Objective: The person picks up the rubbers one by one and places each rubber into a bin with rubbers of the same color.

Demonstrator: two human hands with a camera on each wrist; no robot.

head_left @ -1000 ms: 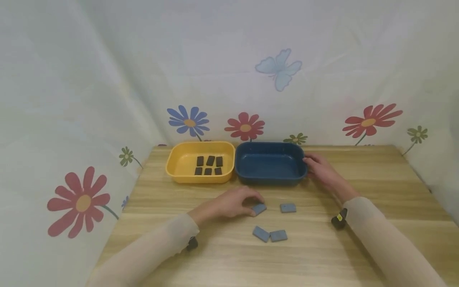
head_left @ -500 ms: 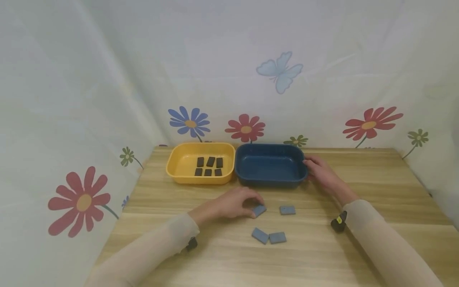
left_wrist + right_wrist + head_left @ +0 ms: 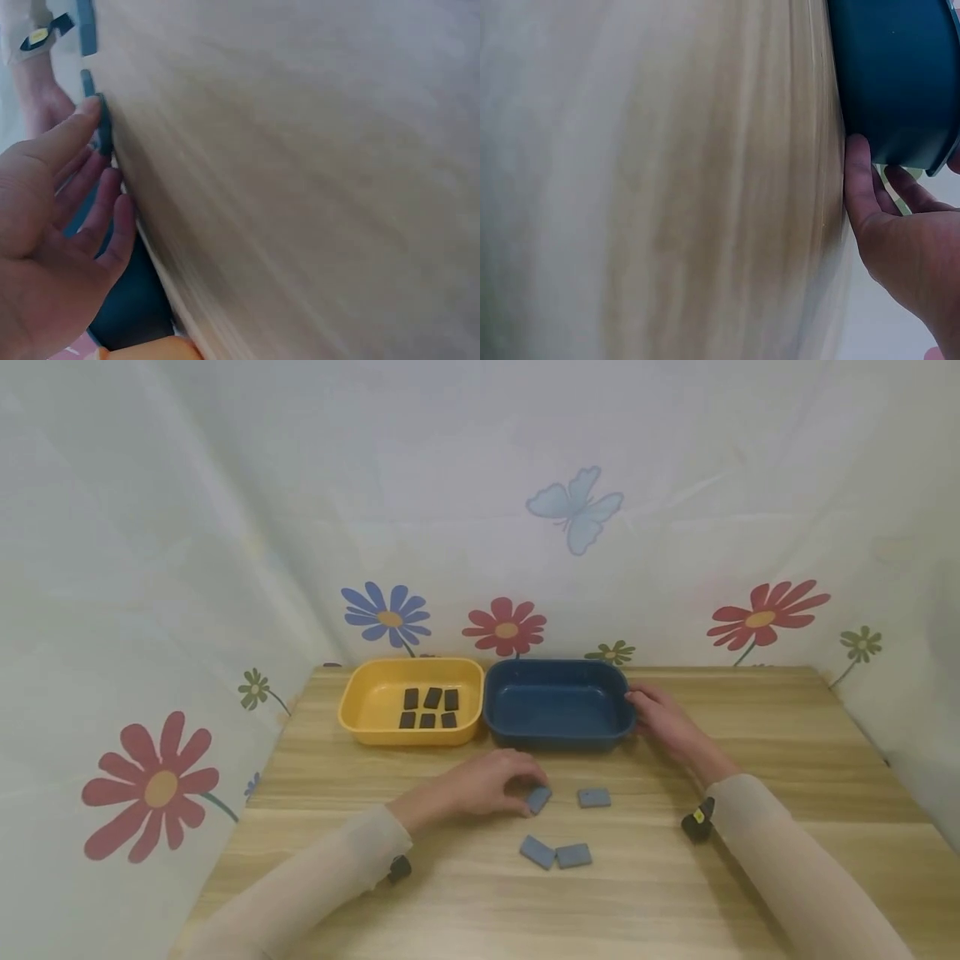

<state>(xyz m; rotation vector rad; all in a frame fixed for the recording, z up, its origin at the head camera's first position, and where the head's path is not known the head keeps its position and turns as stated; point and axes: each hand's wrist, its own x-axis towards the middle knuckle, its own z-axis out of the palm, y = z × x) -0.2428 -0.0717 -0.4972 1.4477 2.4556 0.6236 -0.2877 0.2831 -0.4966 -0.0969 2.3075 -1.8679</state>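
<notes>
left hand (image 3: 491, 783): pinching a blue-gray tile (image 3: 539, 800) // right hand (image 3: 667, 718): got the navy plastic bin (image 3: 555, 742) gripped by one end

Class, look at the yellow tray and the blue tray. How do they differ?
Colour: the yellow tray is bright yellow, the blue tray dark blue.
Contents: six dark tiles lie in the yellow tray; none shows in the blue tray.
Contact: the right hand holds the blue tray's end, not the yellow tray.
Shared: both are rounded rectangles, side by side.
</notes>
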